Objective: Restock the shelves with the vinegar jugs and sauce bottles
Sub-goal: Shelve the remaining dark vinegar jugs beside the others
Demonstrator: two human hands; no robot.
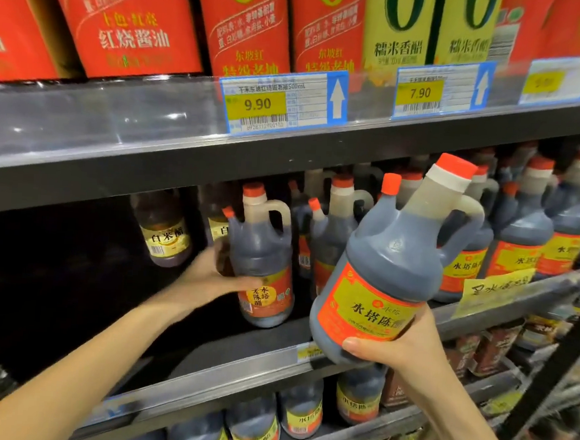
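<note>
My right hand (pixel 400 344) grips the base of a large dark vinegar jug (pixel 392 258) with an orange cap and a red-and-yellow label, holding it tilted in front of the middle shelf (pixel 238 350). Reaching into that shelf, my left hand (pixel 209 276) holds the side of a smaller dark vinegar jug (pixel 265 259) standing near the shelf's front. Behind and to the right stand several more of the same jugs (pixel 521 236). Further left at the back is a brown rice vinegar bottle (pixel 164 231).
The upper shelf carries red and yellow-green cartons (pixel 247 24) above price tags (pixel 283 102). Left of the jugs, the middle shelf is dark open space. More jugs (pixel 253 427) fill the lower shelf, and a handwritten yellow note (pixel 493 289) hangs at right.
</note>
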